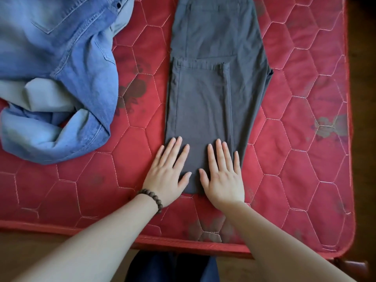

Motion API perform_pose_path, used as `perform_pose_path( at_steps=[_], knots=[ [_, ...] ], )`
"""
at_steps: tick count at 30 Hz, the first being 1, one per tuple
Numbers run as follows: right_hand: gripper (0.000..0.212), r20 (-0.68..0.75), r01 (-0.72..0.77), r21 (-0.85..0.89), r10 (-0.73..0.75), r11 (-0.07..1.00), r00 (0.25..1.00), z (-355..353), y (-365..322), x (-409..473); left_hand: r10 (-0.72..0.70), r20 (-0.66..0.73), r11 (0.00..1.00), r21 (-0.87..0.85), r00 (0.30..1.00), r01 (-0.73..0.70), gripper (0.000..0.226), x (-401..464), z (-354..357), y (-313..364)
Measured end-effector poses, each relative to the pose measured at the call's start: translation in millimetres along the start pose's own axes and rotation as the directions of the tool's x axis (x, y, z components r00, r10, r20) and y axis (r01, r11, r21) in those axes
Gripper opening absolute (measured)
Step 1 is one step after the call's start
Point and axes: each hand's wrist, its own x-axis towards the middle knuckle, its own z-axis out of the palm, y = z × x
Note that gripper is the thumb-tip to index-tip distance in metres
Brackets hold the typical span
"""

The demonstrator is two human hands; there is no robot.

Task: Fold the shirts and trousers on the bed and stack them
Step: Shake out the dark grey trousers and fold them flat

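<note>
Dark grey trousers [211,78] lie lengthwise in the middle of the red quilted mattress [295,149], with the leg ends doubled back over the upper part. My left hand [168,176] rests flat on the near left corner of the fold, fingers spread, a bead bracelet on its wrist. My right hand [222,176] presses flat on the near right part of the same fold. Neither hand grips the cloth. A crumpled heap of blue jeans [67,78] with a pale grey garment [44,96] tucked in it lies at the left.
The mattress's near edge [183,242] runs across the bottom, its right edge [351,139] at the far right. Bare mattress shows between the two garments and to the right of the trousers. Wooden floor and my dark-clothed legs [173,267] are below.
</note>
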Motion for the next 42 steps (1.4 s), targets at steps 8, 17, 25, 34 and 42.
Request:
perform_pose_path(
  at_steps=[8,17,25,34,42],
  knots=[
    [0.066,-0.063,-0.281,0.543,0.371,0.792,0.926,-32,6,6,-0.562,-0.146,0.716,-0.579,0.814,0.391,0.044,9,-28,9],
    [0.020,0.169,-0.466,0.558,0.455,0.686,0.874,-40,24,17,-0.563,0.085,0.611,-0.628,0.822,0.483,0.021,13,-39,0],
    [0.016,0.171,-0.462,0.536,0.445,0.706,0.879,-38,31,18,-0.594,0.173,0.606,-0.547,0.786,0.578,0.035,7,-31,9],
    [0.015,0.163,-0.446,0.545,0.433,0.710,0.887,-38,29,16,-0.569,0.106,0.647,-0.554,0.815,0.524,0.058,3,-33,12],
    [0.015,0.161,-0.452,0.546,0.442,0.705,0.883,-37,27,16,-0.561,0.239,0.542,-0.618,0.793,0.569,0.022,7,-36,-1]
  ],
)
